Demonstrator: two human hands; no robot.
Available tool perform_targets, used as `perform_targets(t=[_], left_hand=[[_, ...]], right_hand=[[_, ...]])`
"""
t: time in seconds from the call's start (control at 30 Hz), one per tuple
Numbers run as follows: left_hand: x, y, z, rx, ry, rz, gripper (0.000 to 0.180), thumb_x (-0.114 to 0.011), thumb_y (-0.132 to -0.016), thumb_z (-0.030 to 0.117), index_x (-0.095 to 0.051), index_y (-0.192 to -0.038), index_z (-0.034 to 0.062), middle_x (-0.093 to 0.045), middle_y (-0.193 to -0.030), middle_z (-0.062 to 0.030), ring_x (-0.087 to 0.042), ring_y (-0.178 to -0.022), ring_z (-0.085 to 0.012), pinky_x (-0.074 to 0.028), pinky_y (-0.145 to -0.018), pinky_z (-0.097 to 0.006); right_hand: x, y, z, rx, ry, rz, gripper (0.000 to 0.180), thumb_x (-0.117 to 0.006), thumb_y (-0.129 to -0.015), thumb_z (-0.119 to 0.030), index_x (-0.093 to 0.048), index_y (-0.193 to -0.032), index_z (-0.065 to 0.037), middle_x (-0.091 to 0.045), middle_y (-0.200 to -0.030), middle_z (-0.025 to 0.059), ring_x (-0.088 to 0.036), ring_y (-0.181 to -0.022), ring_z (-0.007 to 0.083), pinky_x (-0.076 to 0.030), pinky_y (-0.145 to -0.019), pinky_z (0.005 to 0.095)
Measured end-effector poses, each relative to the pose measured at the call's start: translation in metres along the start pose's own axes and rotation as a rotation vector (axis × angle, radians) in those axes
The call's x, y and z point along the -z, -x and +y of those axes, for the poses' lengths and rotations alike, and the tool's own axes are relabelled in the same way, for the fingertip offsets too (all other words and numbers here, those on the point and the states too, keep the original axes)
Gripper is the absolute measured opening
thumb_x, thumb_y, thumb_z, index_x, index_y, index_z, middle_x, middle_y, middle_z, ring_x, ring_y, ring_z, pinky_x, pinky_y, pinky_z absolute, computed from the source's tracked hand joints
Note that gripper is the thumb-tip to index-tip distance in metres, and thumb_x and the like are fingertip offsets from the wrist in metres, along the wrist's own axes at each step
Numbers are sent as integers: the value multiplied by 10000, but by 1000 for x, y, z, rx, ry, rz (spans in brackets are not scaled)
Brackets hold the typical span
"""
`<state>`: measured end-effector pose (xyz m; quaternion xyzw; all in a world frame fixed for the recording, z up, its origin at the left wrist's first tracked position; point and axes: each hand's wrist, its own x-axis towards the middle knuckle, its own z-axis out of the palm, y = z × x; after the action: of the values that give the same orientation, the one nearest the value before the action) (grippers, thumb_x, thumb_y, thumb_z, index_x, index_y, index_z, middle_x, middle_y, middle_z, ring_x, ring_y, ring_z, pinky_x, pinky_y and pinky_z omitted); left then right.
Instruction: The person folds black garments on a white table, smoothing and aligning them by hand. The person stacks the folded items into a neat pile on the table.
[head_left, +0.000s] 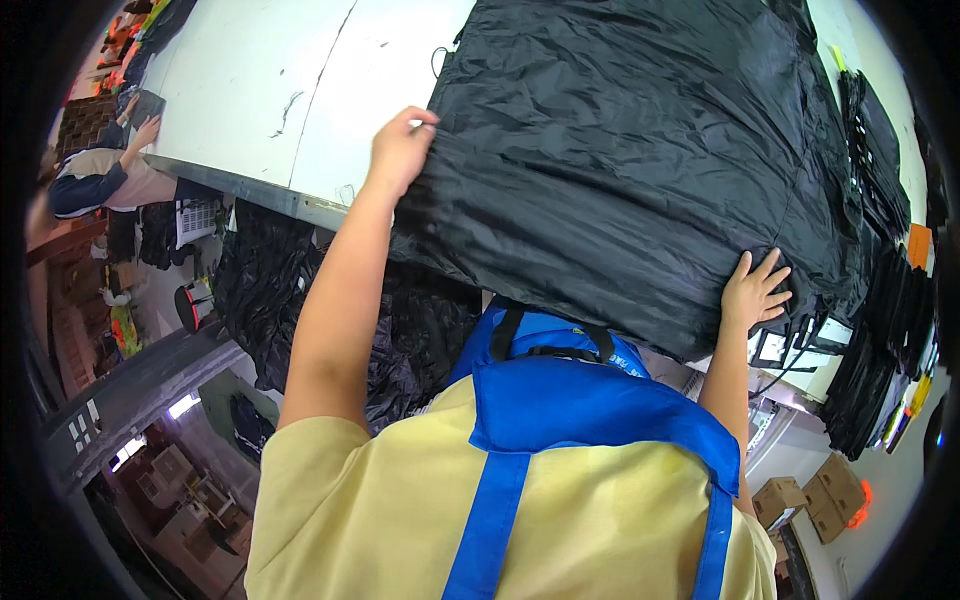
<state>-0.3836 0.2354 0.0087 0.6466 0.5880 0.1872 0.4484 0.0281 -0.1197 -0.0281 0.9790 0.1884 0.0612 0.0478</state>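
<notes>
A large piece of thin, creased black fabric [620, 180] lies spread over the white table, its lower edge hanging over the near side. At the fabric's left edge, my left hand [400, 155] is closed, thumb and forefinger pinched together on that edge. My right hand [757, 292] rests flat near the lower right corner, its fingers spread and pressing on the cloth. A thin black cord loop [437, 62] sticks out from the fabric's upper left edge. Dark cords [795, 350] hang by the right corner.
The white table [250, 90] extends left, where another person's hand [146, 132] rests at its edge. Dark fabric [270, 290] is heaped below the table. Stacked black pieces [880, 330] hang over the right side. Cardboard boxes [832, 497] stand at the lower right.
</notes>
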Motion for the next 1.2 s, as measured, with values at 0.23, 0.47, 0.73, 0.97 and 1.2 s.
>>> perform_targets(t=[0.23, 0.47, 0.73, 0.97, 1.2], left_hand=[[3, 27, 19, -378, -466, 343, 291, -639, -836, 206, -548, -1082, 80, -616, -926, -118, -574, -869, -324, -442, -795, -422], [29, 129, -4, -756, -846, -516, 730, -789, -629, 262, -478, -1287, 203, -379, -1417, -111, -386, -1298, -296, -291, -1069, -485], [52, 125, -26, -727, -717, -531, 600, -660, -629, -15, -564, -1194, 163, -606, -1161, -101, -576, -1053, -300, -465, -907, -395], [89, 97, 28, 55, -103, -766, 165, -658, -747, 30, -610, -905, 33, -637, -820, -20, -594, -773, -145, -480, -748, -285], [44, 3, 52, 175, 552, -416, 392, -691, -807, 142, -528, -1146, 31, -615, -1037, -93, -602, -933, -186, -502, -842, -326]], right_hand=[[18, 6, 18, 218, -308, 22, 707, -431, -913, -526, -234, -1461, -126, -192, -1516, 179, -172, -1372, 451, -122, -1097, 561], [74, 99, 84, 1032, -373, -384, 722, -689, -723, -415, -437, -1324, -104, -417, -1392, 134, -288, -1351, 355, -149, -1099, 534], [72, 95, 82, 999, -380, -266, 466, -656, -636, -110, -641, -1094, -194, -554, -1186, 56, -483, -1164, 282, -343, -1007, 439], [126, 44, 94, 548, -579, -560, 211, -630, -820, -151, -571, -879, 43, -612, -866, 198, -614, -833, 298, -475, -777, 359], [132, -85, -30, 549, -378, -215, 341, -461, -938, -380, -539, -978, -50, -611, -913, 253, -568, -899, 445, -444, -734, 488]])
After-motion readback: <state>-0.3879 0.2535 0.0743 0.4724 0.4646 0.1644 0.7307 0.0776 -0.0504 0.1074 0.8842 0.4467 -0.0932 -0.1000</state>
